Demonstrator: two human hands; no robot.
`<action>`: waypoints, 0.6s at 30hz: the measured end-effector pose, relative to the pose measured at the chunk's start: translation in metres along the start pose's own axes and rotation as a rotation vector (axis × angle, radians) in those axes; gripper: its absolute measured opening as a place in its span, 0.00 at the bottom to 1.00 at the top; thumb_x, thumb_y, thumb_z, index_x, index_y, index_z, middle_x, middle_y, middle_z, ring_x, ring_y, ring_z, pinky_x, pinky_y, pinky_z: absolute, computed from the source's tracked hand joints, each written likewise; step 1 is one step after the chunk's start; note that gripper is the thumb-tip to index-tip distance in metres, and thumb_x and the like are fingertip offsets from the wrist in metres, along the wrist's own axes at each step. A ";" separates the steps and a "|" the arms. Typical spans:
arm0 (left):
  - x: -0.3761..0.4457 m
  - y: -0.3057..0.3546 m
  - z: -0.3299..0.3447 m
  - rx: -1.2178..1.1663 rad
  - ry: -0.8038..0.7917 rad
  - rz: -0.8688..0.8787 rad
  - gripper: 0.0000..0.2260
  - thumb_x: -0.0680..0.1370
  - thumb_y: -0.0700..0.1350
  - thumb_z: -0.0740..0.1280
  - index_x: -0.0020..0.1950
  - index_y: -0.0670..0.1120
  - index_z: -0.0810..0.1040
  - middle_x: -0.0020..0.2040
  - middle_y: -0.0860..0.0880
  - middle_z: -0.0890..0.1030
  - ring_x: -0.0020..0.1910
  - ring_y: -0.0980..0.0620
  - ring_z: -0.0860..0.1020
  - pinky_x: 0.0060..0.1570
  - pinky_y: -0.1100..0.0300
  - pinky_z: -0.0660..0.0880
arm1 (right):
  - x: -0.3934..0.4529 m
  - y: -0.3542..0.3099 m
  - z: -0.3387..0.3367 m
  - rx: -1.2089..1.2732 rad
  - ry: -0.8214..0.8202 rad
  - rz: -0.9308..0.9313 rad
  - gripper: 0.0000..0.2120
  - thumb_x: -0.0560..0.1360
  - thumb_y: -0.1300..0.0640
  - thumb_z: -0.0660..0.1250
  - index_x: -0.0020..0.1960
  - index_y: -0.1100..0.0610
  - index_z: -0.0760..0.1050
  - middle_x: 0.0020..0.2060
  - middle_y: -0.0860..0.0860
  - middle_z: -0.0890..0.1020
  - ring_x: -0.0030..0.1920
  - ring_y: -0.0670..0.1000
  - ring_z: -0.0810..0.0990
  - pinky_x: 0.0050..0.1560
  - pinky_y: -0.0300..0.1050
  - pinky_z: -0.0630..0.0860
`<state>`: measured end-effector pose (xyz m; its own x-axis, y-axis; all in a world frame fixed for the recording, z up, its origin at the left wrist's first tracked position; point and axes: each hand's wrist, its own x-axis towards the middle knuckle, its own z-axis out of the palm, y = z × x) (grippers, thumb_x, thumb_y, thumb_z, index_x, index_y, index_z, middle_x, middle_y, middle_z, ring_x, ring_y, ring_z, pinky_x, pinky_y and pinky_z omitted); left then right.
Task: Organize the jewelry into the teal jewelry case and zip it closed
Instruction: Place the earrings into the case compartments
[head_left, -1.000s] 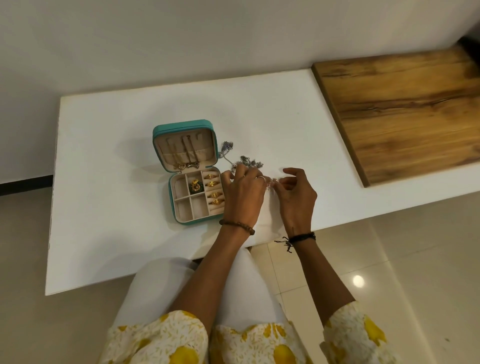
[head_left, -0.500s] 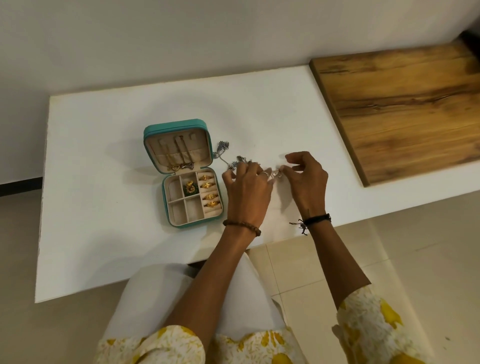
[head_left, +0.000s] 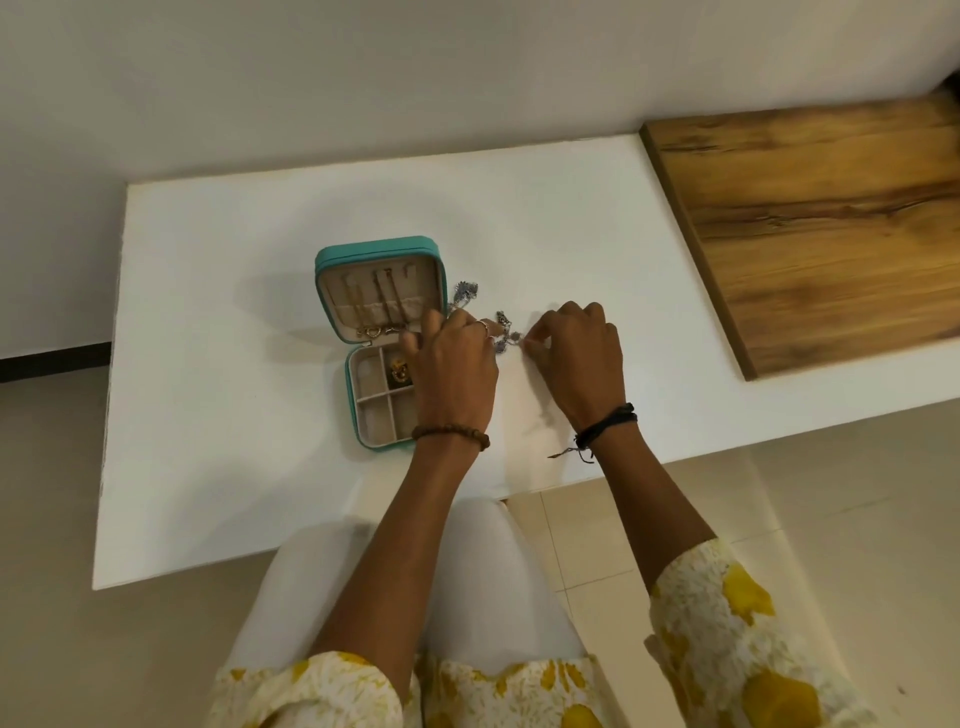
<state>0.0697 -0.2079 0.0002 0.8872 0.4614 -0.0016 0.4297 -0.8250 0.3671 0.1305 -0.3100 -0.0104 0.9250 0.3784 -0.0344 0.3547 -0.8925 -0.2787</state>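
DESK: Where's the piece to be packed?

PHOTO: On the white table (head_left: 234, 415), just beside the open teal jewelry case (head_left: 332, 270), at its 3 o'clock. One silver necklace (head_left: 503, 318), strung with small charms. Long axis from 10 o'clock, near the lid's corner, down to 4 o'clock, between the two hands.

DESK: And the hands?

PHOTO: Right hand (head_left: 582, 358) at 3 o'clock of the strand, thumb and forefinger pinching its near end. Left hand (head_left: 452, 364) curled above the case's right side and over the strand's middle. Actual grip hidden under the knuckles, so impossible to tell. Closer to the case: the left. Firmer on the necklace, judging by the frame: the right.

DESK: So the coming move?

PHOTO: Probably a carry toward 9 o'clock, from table to case, keeping the strand stretched to avoid a tangle. Case not yet zipped.

DESK: Counts, please.

PHOTO: One case, lid propped up at 12 o'clock, tray at 6. One loose necklace outside it. One gold piece (head_left: 399, 371) seen in a tray compartment; four square compartments visible, the tray's right side hidden under the left hand. Thin chains (head_left: 374, 296) hung in the lid, too fine to count surely. Two hands. One wooden board (head_left: 805, 218), well apart at 2 o'clock.
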 end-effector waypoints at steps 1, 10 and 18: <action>-0.001 0.000 -0.002 -0.028 -0.009 -0.016 0.11 0.79 0.44 0.59 0.57 0.46 0.79 0.57 0.48 0.78 0.60 0.46 0.69 0.58 0.51 0.62 | -0.002 0.000 0.001 -0.008 -0.006 0.002 0.09 0.76 0.56 0.61 0.46 0.60 0.78 0.46 0.55 0.78 0.52 0.58 0.71 0.45 0.47 0.61; -0.019 0.002 -0.013 -0.007 -0.053 -0.085 0.12 0.80 0.43 0.56 0.56 0.45 0.78 0.56 0.46 0.78 0.61 0.47 0.70 0.51 0.55 0.72 | -0.020 -0.007 0.000 0.035 0.047 -0.009 0.08 0.76 0.56 0.62 0.51 0.56 0.78 0.48 0.54 0.79 0.53 0.57 0.71 0.46 0.47 0.61; -0.010 -0.003 -0.016 -0.470 -0.056 -0.198 0.09 0.77 0.43 0.63 0.54 0.46 0.80 0.52 0.47 0.82 0.51 0.49 0.79 0.46 0.61 0.72 | -0.014 -0.021 0.011 0.050 0.030 -0.064 0.09 0.77 0.54 0.61 0.50 0.56 0.77 0.46 0.52 0.81 0.53 0.56 0.72 0.45 0.46 0.58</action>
<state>0.0565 -0.2051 0.0144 0.8098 0.5650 -0.1582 0.4795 -0.4819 0.7334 0.1084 -0.2940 -0.0145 0.9047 0.4259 0.0131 0.4064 -0.8533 -0.3266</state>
